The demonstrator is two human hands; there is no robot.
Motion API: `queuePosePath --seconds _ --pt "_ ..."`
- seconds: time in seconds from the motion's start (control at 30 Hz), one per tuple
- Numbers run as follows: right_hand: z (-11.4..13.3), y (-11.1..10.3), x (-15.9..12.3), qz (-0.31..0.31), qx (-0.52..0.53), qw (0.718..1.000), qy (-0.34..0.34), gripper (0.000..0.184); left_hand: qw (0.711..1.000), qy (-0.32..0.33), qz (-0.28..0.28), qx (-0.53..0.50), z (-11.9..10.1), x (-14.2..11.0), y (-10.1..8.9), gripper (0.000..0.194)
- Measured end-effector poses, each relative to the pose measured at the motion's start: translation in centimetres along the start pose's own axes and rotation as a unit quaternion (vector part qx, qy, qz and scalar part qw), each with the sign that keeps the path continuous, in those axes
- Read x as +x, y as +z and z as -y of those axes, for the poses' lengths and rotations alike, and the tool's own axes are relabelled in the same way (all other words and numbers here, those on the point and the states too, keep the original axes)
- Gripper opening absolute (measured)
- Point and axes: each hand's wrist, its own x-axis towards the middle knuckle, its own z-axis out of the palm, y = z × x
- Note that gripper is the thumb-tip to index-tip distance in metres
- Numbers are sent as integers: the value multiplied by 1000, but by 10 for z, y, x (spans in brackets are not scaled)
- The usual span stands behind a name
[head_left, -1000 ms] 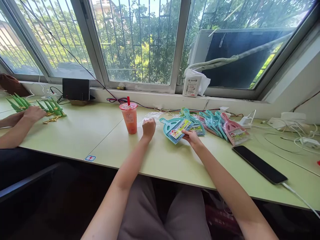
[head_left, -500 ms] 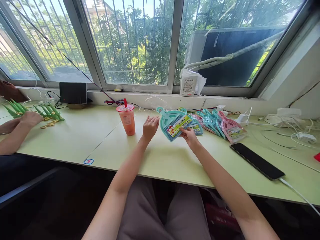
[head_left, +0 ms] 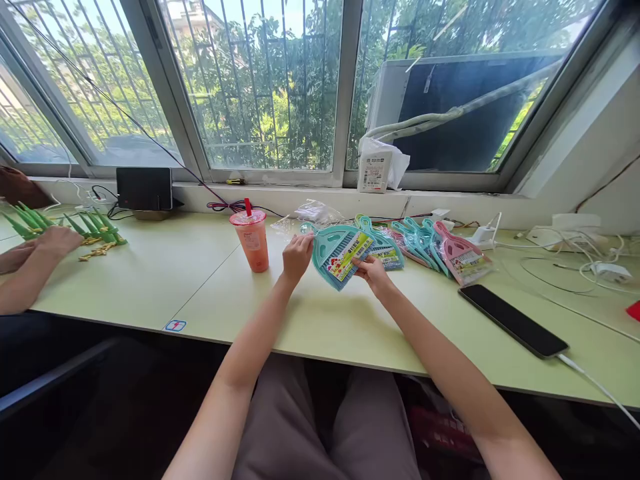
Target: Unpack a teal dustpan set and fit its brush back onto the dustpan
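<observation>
A teal mini dustpan (head_left: pixel 326 243) with a blue-bristled brush and a yellow printed label is held tilted above the table. My left hand (head_left: pixel 297 259) is closed at its handle end, fingers bent around the left side. My right hand (head_left: pixel 374 275) pinches the right edge by the label, thumb on the front. Just behind lies another teal dustpan set (head_left: pixel 389 256) with a similar label. Crumpled clear plastic film (head_left: pixel 319 212) lies by the wall beyond my left hand.
A lidded orange drink cup (head_left: pixel 254 243) stands left of my left hand. More teal dustpans (head_left: pixel 419 241) and a pink dustpan (head_left: pixel 455 252) lie to the right, near a charging phone (head_left: pixel 513 321). At far left, another person's hands (head_left: pixel 59 241) work at green pointed pieces (head_left: pixel 103 227).
My left hand has closed onto the dustpan's handle end, where it was apart before. The dustpan has turned and shifted slightly left and down. Clear film now shows more behind it.
</observation>
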Motion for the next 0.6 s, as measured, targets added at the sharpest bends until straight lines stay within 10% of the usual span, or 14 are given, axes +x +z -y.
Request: queuePosePath --seconds 0.23,0.37,0.43,0.6 --pt "-10 3 -2 -32 39 998 -42 30 992 97 69 -29 -22 -7 -7 32" --pt "-7 4 -2 -52 60 995 -57 30 975 -144 -122 -116 -24 0 -8 58" --pt "-6 5 -3 -55 65 995 -61 32 918 -254 -127 -276 -15 9 -7 63" --pt "-6 8 -6 -28 56 996 -69 40 673 -276 214 -652 -2 17 0 61"
